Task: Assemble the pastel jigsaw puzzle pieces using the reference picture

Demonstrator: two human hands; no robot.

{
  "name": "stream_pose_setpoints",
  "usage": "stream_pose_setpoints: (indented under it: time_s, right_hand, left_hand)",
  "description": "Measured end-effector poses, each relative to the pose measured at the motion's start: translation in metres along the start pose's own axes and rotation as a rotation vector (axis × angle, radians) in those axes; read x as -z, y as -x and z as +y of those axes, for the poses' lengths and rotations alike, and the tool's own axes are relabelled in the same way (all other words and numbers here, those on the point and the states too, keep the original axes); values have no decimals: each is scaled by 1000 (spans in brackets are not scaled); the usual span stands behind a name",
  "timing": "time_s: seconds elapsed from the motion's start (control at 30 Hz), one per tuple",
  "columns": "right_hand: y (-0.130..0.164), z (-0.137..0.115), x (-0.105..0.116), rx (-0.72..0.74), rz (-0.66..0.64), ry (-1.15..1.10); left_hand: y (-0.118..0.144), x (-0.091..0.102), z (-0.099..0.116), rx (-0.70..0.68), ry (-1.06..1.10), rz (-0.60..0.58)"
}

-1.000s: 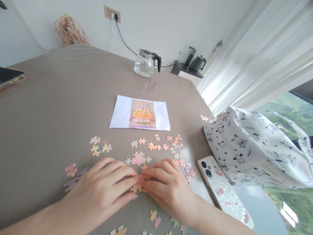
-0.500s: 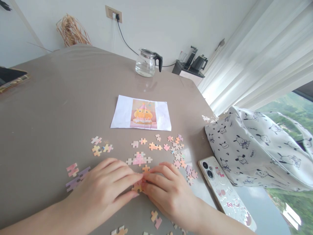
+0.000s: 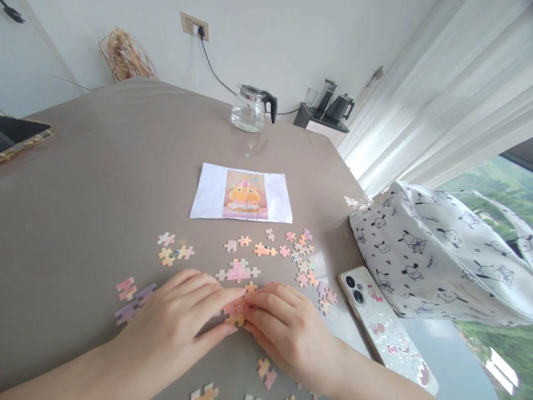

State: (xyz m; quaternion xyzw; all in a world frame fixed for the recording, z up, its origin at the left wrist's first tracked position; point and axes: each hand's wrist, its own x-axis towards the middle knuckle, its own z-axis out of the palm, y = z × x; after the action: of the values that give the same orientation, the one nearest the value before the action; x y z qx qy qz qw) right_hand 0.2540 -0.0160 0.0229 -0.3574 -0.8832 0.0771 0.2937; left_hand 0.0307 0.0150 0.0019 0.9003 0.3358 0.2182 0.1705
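Observation:
My left hand and my right hand meet over a small cluster of joined jigsaw puzzle pieces, orange and pink, lying on the table. The left fingers and thumb close about its left side. The right fingertips press on its right edge and partly hide it. Just beyond the fingers lies a joined pink and white section of pieces. A printed picture sheet of an orange character in a pink hat lies farther off. Purple joined pieces rest left of my left hand.
Loose puzzle pieces lie scattered right of the hands, with others at left and along the near edge. A phone and a white patterned bag stand at right. A glass kettle is at the back.
The fingertips have parted slightly, and more of the pink and orange cluster shows between them. Both hands stay in nearly the same place. The view has shifted a little.

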Motion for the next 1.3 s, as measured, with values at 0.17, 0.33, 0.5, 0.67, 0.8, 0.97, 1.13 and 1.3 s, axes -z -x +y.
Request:
stream_pose_setpoints:
  time_s: [0.17, 0.33, 0.5, 0.67, 0.8, 0.97, 1.13, 1.3]
  right_hand:
    - [1, -3, 4, 15, 6, 42]
    - [3, -7, 4, 19, 47, 168]
    - [5, -11, -2, 13, 68, 262]
    - [7, -13, -5, -18, 67, 296]
    - [9, -14, -6, -29, 58, 290]
    - [8, -16, -5, -22, 56, 294]
    - [7, -18, -7, -32, 30, 318]
    - [7, -18, -7, -37, 6, 294]
  left_hand:
    - [-2, 1, 1, -14, 13, 25]
    - [-1, 1, 1, -33, 3, 36]
    - [1, 1, -2, -33, -1, 1]
    - [-1, 1, -2, -21, 10, 24]
    - [-1, -1, 0, -11, 60, 84]
    - [-2, -3, 1, -27, 112, 106]
    - [-4, 0, 0, -115, 68, 96]
    - [-2, 2, 0, -136, 10, 66]
